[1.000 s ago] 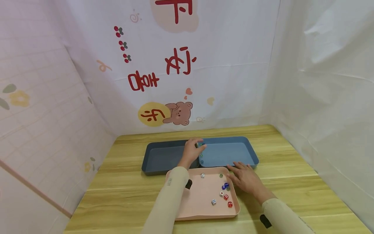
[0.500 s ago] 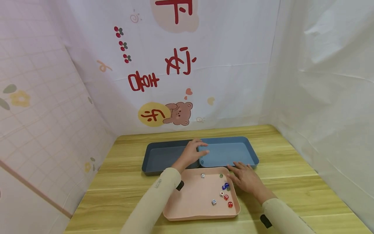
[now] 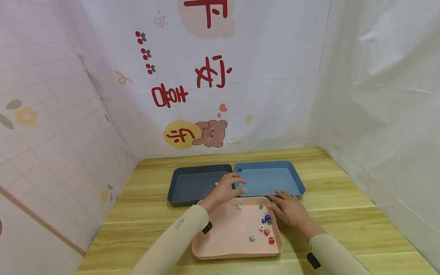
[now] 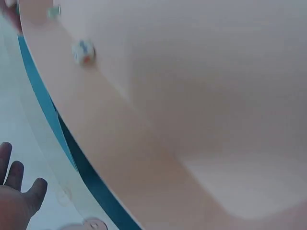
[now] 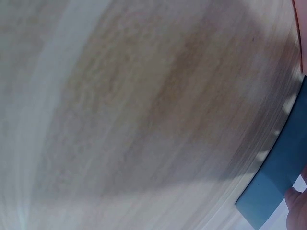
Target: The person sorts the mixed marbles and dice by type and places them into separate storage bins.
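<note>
My left hand [image 3: 225, 189] hovers over the near inner corner where the dark tray [image 3: 196, 198] and the blue tray [image 3: 271, 189] meet. Its thumb and fingers are spread, with nothing visible between them; the left wrist view also shows the spread fingers [image 4: 36, 191]. Small green glass marbles [image 3: 239, 170] lie along the blue tray's left side, partly hidden by the hand. A white die [image 3: 216, 184] sits in the dark tray. My right hand [image 3: 290, 210] rests with loosely extended fingers at the blue tray's front rim, beside the pink tray [image 3: 237, 255].
Inside the pink tray are white dice [image 3: 252, 237], red dice [image 3: 271, 240], blue dice [image 3: 267, 217] and greenish marbles [image 3: 261, 206], mostly toward its right side. All three trays stand on a wood-grain table [image 3: 343, 214], enclosed by white printed cloth [image 3: 275, 95].
My left hand has drawn back toward me from the far left corner of the blue tray, and its fingers have spread. A die in the dark tray has come into view. The right hand stays put.
</note>
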`<state>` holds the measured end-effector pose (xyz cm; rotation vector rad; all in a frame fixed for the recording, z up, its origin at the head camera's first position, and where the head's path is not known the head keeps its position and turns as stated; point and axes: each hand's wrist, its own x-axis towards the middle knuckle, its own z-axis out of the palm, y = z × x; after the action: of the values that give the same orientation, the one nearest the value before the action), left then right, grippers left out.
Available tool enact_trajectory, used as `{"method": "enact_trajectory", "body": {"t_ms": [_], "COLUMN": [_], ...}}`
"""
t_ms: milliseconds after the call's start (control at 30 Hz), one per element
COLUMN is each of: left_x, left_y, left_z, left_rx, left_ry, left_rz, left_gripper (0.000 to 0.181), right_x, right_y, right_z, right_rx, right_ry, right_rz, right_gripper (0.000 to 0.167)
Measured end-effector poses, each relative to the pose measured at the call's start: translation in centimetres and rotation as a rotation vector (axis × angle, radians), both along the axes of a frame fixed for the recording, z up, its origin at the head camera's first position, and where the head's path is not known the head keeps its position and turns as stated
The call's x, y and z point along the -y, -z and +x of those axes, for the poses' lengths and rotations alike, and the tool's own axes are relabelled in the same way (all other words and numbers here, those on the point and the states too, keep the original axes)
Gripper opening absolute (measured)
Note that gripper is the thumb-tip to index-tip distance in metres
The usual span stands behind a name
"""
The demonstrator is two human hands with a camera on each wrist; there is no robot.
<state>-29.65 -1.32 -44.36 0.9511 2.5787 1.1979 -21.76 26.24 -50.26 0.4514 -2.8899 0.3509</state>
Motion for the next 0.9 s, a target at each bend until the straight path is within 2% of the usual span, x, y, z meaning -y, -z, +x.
{"method": "enact_trajectory", "body": {"t_ms": [300,633,700,800,900], "left_x": [-1.4,-2.9,-3.2,-3.5,-3.8], "left_y": [1.0,3.2,3.6,4.1,4.5], "left_z": [2.5,3.6,3.8,3.9,4.1], "left_rx": [0.027,0.069,0.045,-0.03,-0.066], "left_ry": [0.098,0.203,0.227,0.265,0.277], "left_rz": [-0.076,-0.138,-0.164,-0.202,-0.235], "left_gripper": [0.031,0.028,0.027,0.026,0.027], "right_x": [0.0,-0.2,-0.2,-0.2,-0.2], "right_y": [-0.1,0.1,0.1,0.1,0.1], "right_z": [0.0,0.1,0.0,0.0,0.0], "right_rx": [0.016,-0.004,-0.008,-0.012,-0.012], "right_ry": [-0.006,-0.009,-0.01,-0.012,-0.014], "right_rz": [0.015,0.009,0.001,-0.009,-0.01], "right_gripper": [0.05,0.049,0.049,0.049,0.049]}}
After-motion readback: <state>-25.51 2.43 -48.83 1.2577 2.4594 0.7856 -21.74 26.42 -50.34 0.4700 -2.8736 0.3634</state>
